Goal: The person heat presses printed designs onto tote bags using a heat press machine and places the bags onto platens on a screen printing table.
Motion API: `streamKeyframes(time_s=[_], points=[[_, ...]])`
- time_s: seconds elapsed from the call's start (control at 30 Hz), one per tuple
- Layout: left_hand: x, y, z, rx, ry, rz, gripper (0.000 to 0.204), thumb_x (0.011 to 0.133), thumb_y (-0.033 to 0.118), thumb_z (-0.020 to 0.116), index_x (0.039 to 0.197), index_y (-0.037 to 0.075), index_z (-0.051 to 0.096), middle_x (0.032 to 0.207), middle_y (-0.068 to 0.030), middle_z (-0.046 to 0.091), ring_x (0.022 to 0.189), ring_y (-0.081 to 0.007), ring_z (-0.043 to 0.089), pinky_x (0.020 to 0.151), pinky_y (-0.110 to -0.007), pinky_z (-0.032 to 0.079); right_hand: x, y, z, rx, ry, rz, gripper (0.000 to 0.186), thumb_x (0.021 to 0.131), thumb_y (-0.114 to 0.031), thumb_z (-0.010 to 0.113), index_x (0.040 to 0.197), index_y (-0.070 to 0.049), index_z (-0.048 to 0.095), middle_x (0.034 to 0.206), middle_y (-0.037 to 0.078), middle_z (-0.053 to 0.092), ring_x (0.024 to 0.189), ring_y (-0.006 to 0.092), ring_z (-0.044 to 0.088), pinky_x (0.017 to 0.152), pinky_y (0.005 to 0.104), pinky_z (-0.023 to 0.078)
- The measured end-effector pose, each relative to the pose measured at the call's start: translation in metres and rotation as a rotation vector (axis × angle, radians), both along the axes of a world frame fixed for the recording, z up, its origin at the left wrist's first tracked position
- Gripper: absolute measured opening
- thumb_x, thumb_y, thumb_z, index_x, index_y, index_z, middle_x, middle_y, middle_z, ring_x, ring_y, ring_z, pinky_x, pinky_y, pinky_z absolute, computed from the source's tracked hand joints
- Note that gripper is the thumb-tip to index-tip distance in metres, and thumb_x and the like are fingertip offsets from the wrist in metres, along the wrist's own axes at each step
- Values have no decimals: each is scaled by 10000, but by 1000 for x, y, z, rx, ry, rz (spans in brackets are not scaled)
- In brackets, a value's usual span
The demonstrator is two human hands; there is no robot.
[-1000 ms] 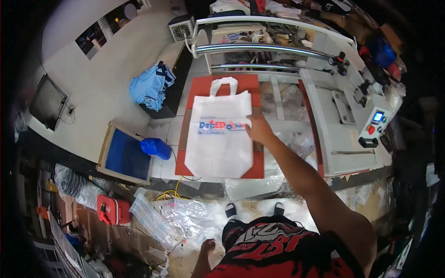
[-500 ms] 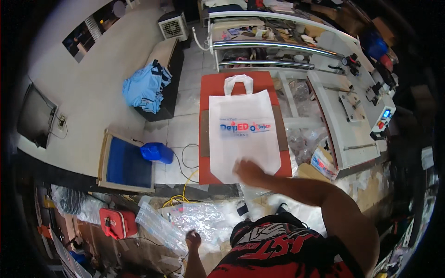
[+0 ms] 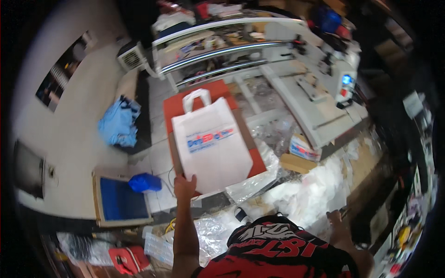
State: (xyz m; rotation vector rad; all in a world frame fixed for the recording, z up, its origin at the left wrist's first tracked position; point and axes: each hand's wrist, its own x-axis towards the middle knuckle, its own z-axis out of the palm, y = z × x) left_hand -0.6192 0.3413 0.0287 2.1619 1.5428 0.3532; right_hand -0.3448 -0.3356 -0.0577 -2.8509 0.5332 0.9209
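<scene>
A white tote bag with loop handles and blue and red print lies flat on a red board. My left hand is at the bag's near left corner, touching it, thumb and fingers apart. Out to the right, away from the bag, my right hand hangs beside white crumpled material. Its fingers look spread, though motion blurs them, and nothing shows in them.
A white-framed machine with metal rails stands behind and right of the board. A blue-meshed screen frame and blue jug are at left. A printed box, clear plastic and a red case lie around.
My view has swung to the right. The right hand has left the bag and moved out to the right, while the left hand has come up to the bag's near left corner.
</scene>
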Motion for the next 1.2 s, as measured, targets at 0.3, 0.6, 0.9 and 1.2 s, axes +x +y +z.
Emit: streamKeyframes(time_s=[0.3,0.6,0.9,1.2], points=[[-36,22,-74,-201,-511,-366,618,821,257,679,1352,28,462,1191,-202,584,975,-326,604,790,-433,533,-112,-72,-57,237,-239,-191,544,809,-518,643,855,21,696,891,243,680,856,398,660,753,466,526],[136,-265,55,-278,-693,-304,724,836,196,634,1459,53,294,1188,-218,567,986,-331,581,801,-435,527,-151,-161,-46,861,-128,-511,641,797,-558,663,1131,-11,643,1049,196,673,965,290,659,799,412,545],[173,-661,101,-1431,-513,-841,725,767,301,592,1390,-18,401,1336,-206,498,1222,-358,502,1027,-483,423,-186,-247,32,1887,271,-1034,1205,742,-840,486,1516,-13,74,1386,276,445,1140,475,557,849,583,512],[237,-908,132,-1705,247,-1512,718,746,198,539,1386,-74,359,1285,-238,525,1150,-385,558,973,-481,471,-292,-435,123,2279,-729,-1397,1180,782,-755,548,1511,-23,-22,1266,276,546,1019,464,631,766,521,576]])
